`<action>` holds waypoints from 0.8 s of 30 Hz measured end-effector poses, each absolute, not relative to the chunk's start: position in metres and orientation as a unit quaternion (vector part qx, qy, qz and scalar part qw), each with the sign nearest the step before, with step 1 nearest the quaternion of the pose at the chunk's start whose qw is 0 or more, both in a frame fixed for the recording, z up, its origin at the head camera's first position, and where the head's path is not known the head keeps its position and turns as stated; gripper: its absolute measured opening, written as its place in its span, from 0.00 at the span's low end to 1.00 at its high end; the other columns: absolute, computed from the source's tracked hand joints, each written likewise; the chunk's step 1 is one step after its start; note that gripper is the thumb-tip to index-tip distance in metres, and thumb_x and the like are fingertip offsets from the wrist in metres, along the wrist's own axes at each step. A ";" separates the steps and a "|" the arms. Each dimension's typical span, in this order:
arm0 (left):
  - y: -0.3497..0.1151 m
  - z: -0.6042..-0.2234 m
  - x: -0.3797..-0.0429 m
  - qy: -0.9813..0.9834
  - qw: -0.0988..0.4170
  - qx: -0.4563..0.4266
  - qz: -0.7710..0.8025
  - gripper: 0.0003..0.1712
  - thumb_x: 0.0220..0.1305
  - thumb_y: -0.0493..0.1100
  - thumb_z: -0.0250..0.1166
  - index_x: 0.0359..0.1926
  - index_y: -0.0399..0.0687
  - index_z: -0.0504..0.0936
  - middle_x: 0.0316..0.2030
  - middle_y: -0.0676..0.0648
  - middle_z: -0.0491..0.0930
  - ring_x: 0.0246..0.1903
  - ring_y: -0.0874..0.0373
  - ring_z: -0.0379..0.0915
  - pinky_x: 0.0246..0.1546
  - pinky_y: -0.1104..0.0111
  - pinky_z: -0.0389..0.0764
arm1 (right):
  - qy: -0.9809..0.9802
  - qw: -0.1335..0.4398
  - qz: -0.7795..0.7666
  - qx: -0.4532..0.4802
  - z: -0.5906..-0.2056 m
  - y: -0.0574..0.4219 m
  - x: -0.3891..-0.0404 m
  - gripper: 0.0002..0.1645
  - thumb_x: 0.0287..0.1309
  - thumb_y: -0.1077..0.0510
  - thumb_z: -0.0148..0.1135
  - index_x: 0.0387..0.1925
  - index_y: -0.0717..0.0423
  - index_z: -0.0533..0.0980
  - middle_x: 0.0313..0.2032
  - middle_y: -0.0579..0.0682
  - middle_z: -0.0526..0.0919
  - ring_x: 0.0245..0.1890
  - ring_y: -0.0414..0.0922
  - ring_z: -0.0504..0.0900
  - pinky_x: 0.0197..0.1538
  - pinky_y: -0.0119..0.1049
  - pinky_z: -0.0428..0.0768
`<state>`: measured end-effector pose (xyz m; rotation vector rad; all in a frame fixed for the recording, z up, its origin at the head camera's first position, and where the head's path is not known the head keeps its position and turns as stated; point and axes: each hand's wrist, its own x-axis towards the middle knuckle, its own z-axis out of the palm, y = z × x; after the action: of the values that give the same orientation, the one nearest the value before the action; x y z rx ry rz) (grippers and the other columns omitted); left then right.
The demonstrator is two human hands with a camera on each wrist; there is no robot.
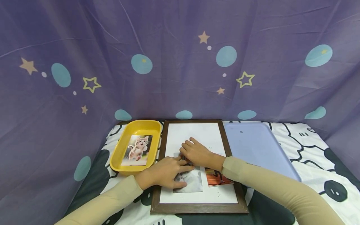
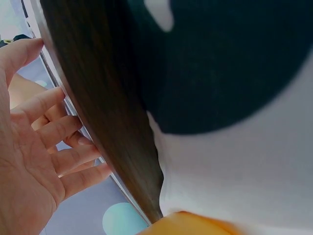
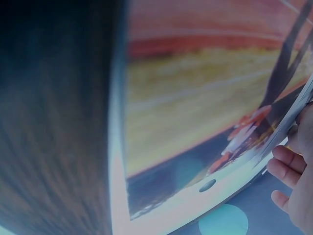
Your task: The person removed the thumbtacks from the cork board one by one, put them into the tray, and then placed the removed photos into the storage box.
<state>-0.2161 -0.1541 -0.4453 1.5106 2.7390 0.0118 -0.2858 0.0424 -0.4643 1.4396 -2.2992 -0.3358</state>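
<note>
A brown wooden frame [image 1: 199, 208] with a white board inside lies flat before me. On the board is a grey-and-white photo [image 1: 192, 184], its upper part covered by my hands. My left hand [image 1: 168, 172] rests on this photo, fingers extended and spread. At its upper edge sits my right hand [image 1: 198, 153], with bent fingers [image 3: 288, 166] in the right wrist view; its thumb and index tips are hidden, so I cannot tell whether they pinch anything. Beside the grey photo, partly under my right wrist, lies an orange-red photo [image 1: 216, 179].
On the left stands a yellow tray [image 1: 116, 156] holding a kitten photo [image 1: 137, 150]. A flat lilac tray [image 1: 253, 140] lies right of the frame. Black-and-white patterned cloth [image 1: 306, 150] covers the table. A purple curtain [image 1: 174, 84] hangs behind.
</note>
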 end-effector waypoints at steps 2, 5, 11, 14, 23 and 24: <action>-0.154 -0.445 -0.216 0.877 0.009 0.480 0.003 0.36 0.68 0.68 0.58 0.73 0.62 0.72 0.68 0.47 0.75 0.68 0.41 0.71 0.55 0.55 0.84 | -0.825 0.203 -0.129 0.512 -0.465 0.042 -0.286 0.20 0.65 0.39 0.65 0.45 0.49 0.76 0.42 0.44 0.82 0.48 0.44 0.79 0.64 0.47 0.77; -0.154 -0.445 -0.215 0.879 0.014 0.477 0.005 0.36 0.69 0.68 0.58 0.73 0.63 0.71 0.69 0.47 0.74 0.69 0.41 0.69 0.55 0.55 0.84 | -0.825 0.204 -0.137 0.510 -0.465 0.042 -0.286 0.21 0.63 0.40 0.66 0.46 0.50 0.76 0.43 0.45 0.82 0.49 0.44 0.79 0.64 0.46 0.77; -0.154 -0.445 -0.215 0.879 0.013 0.476 0.003 0.36 0.68 0.68 0.57 0.74 0.64 0.70 0.68 0.47 0.75 0.69 0.41 0.69 0.54 0.55 0.84 | -0.823 0.202 -0.132 0.514 -0.465 0.043 -0.287 0.22 0.62 0.38 0.66 0.47 0.49 0.77 0.44 0.44 0.82 0.49 0.44 0.79 0.63 0.46 0.77; -0.154 -0.444 -0.215 0.879 0.012 0.476 0.001 0.36 0.69 0.68 0.57 0.74 0.64 0.70 0.68 0.47 0.75 0.69 0.42 0.70 0.54 0.56 0.84 | -0.823 0.198 -0.125 0.518 -0.465 0.044 -0.288 0.21 0.64 0.39 0.65 0.47 0.48 0.77 0.44 0.44 0.82 0.49 0.44 0.79 0.63 0.46 0.77; -0.153 -0.443 -0.215 0.880 0.013 0.475 0.000 0.36 0.69 0.68 0.57 0.74 0.64 0.70 0.69 0.47 0.74 0.69 0.42 0.69 0.54 0.55 0.85 | -0.820 0.192 -0.126 0.524 -0.461 0.044 -0.287 0.18 0.65 0.41 0.64 0.47 0.47 0.77 0.45 0.43 0.82 0.50 0.43 0.79 0.64 0.46 0.76; -0.153 -0.443 -0.215 0.880 0.013 0.475 -0.001 0.36 0.69 0.68 0.57 0.74 0.64 0.70 0.69 0.46 0.74 0.69 0.42 0.69 0.54 0.55 0.85 | -0.819 0.193 -0.127 0.525 -0.460 0.044 -0.287 0.18 0.65 0.41 0.64 0.47 0.47 0.78 0.45 0.43 0.83 0.50 0.43 0.79 0.64 0.46 0.76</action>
<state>-0.2150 -0.1535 -0.4434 1.4788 2.7416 -0.0023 -0.2867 0.0444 -0.4600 1.4722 -2.2979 -0.3561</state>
